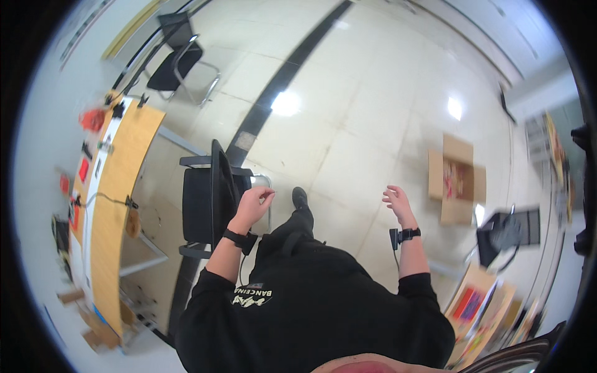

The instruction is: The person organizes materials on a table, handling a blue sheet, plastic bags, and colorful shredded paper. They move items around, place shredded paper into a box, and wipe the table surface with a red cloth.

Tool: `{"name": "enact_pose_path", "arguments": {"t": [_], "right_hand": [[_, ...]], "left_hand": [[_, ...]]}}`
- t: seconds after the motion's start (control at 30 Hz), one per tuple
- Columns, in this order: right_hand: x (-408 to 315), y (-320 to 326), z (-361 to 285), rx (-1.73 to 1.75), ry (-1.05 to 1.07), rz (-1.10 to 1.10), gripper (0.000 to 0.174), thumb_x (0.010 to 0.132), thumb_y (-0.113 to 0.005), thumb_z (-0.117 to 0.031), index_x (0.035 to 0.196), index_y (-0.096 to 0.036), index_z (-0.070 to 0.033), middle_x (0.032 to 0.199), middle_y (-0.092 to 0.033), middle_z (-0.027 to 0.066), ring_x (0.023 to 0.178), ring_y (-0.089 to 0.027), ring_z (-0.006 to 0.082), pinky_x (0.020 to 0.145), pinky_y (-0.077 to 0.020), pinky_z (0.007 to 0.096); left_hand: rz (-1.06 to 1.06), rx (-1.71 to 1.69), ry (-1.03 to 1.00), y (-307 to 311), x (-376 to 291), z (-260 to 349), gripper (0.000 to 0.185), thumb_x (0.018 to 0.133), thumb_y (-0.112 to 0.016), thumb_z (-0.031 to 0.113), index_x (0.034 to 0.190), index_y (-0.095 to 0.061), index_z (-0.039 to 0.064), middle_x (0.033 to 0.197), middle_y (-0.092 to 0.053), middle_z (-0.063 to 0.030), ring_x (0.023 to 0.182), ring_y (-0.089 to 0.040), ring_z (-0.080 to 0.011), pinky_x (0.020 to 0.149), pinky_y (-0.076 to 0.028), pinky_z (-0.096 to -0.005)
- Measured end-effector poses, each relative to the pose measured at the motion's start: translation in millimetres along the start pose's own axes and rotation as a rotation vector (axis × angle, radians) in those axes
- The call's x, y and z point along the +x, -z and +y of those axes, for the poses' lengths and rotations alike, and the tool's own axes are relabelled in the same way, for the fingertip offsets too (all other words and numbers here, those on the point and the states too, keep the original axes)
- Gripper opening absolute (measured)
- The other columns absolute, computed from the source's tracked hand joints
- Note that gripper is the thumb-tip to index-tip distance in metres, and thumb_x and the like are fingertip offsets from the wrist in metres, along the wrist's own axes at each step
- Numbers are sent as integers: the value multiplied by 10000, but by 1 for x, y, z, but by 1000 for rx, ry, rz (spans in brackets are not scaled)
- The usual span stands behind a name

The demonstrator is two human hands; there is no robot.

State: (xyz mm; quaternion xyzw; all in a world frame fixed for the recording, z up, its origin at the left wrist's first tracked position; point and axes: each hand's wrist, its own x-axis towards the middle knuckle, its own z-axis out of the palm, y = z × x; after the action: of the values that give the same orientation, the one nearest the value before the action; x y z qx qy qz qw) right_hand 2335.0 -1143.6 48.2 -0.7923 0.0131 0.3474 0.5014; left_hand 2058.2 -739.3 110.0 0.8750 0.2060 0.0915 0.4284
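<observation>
My left hand [255,203] is held in front of me with its thumb and fingers drawn together; nothing clear shows between them. It is nearest to a black armchair [198,205], whose backrest stands just left of my wrist. On the other side, my right hand [398,203] hangs over the tiled floor [345,154], its fingers apart and holding nothing. A black strap with a small device sits on each wrist, each with a cable. One black shoe [300,197] shows below, between the hands.
A wooden table [119,186] with clamps, red items and a cable runs along the left. Behind it is another black chair [179,65]. On the right are an open cardboard box [458,179], a chair with a grey item [506,233] and a second table [485,284].
</observation>
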Motion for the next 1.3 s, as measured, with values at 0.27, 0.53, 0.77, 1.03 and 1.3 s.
{"name": "enact_pose_path", "arguments": {"t": [0.27,0.53,0.77,1.03,1.3], "right_hand": [[162,-66,-342,109,601,-137,344,991,-568,-126,1316,-526,-21,1167,-663,115,1007,-659,184,810,-501,291],[199,-80,-656,275,1912,-500,518,886,-756,-280,1254,-514,-8,1078,-663,179,927,-658,265,808,-513,367],[358,-107,-806,194,2010,-712,462,855,-778,-316,1184,-570,-66,1055,-678,118,899,-653,213,787,-493,326],[558,-157,-982,240,1923,-901,399,819,-802,-357,1103,-634,-133,1029,-696,48,867,-646,153,764,-470,279],[757,-244,-1131,261,1909,-923,337,784,-827,-398,1023,-699,-199,1003,-713,-22,835,-640,93,740,-447,232]], "left_hand": [[117,-26,-28,57,215,-32,113,867,-699,123,922,-711,25,870,-708,-134,780,-677,-283,712,-537,-352],[231,21,-32,106,442,-60,96,869,-707,88,933,-706,16,859,-700,-135,768,-678,-258,690,-533,-334],[351,164,83,149,625,-115,79,842,-710,56,914,-713,24,844,-702,-131,742,-678,-260,674,-537,-341],[518,182,282,223,805,-150,86,870,-692,76,920,-719,12,853,-706,-137,719,-657,-247,696,-528,-324],[538,124,340,303,1041,-254,115,886,-695,85,961,-725,4,866,-728,-127,768,-688,-205,735,-532,-305]]}}
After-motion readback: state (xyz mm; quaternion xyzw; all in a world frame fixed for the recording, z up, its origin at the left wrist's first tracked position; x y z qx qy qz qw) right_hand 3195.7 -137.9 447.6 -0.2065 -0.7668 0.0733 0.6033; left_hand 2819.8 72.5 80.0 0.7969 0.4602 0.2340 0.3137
